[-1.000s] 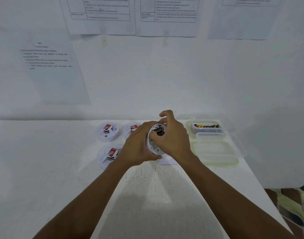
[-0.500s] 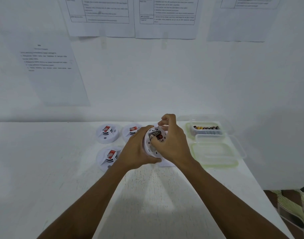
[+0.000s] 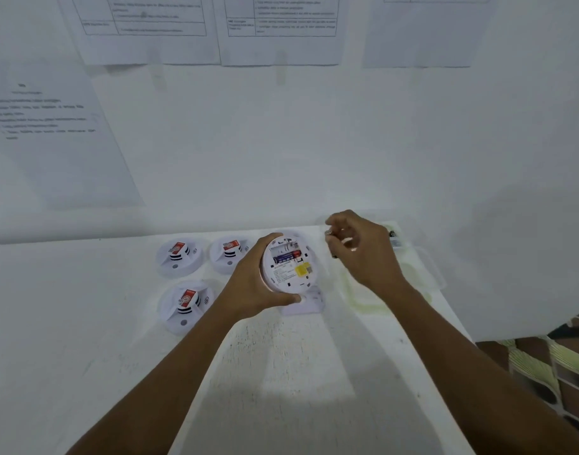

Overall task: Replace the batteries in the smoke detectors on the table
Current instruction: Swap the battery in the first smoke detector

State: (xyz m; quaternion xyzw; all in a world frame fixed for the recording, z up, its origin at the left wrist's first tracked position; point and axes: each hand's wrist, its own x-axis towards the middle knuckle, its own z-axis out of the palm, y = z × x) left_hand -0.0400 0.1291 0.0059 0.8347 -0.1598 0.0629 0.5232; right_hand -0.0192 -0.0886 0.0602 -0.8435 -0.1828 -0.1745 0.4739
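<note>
Left hand (image 3: 258,284): its fingers and thumb wrap around the rim of a smoke detector (image 3: 286,267), held off the worktop (image 3: 281,372) and tilted so its back faces the camera.
Open compartment: one installed battery (image 3: 285,256) lies across the upper part of the back. A yellow label sits below it, and the small print is unreadable.
Right hand (image 3: 360,254): it is raised just to the right of the held detector and apart from it, with the fingers curled together. The fingertips pinch a loose battery (image 3: 329,232), of which only a blurred metal end shows.
Under the left hand: a white cover piece (image 3: 306,303) lies on the worktop, partly hidden by the thumb.
Left of the left hand: three more detectors (image 3: 179,257) (image 3: 230,254) (image 3: 186,303) rest face up, each with a red tag. The nearest one is partly covered by the knuckles.
Behind the right hand: a clear container (image 3: 394,239) is almost wholly hidden, and its contents cannot be made out.
Below the right wrist: a clear green-rimmed lid (image 3: 419,290) is crossed by the forearm.
Wall: the printed sheets (image 3: 281,27) are cut off at the top, and their text is too soft to read.
</note>
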